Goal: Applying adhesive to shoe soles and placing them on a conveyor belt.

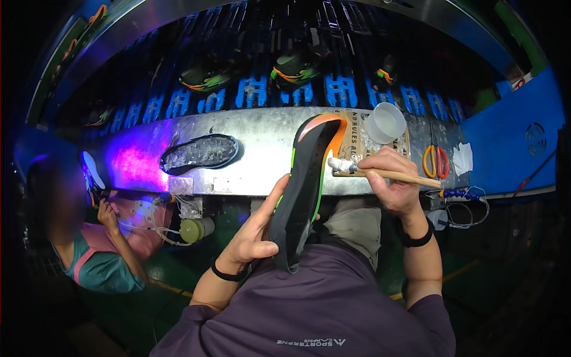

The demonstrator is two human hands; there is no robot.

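Observation:
My left hand (256, 233) is wrapped round the lower part of a black shoe (299, 193) with orange and green edging, held up with its long dark face toward me. I cannot tell whether a sole is fixed to it. In my right hand (394, 181) is a brush (410, 177) with a wooden handle; its whitish bristle end is close beside the shoe's edge, and contact is unclear. A dark shoe sole (199, 153) lies on the metal bench (262, 178), left of the shoe. Beyond the brush stands a translucent white tub (385, 123).
Orange-and-red-handled scissors (436, 162) and a crumpled white scrap (463, 159) lie right of printed cardboard (352, 134). Shoes (297, 68) sit on the conveyor with blue supports (253, 92) behind the bench. At left, a co-worker (104, 262) works beside purple light.

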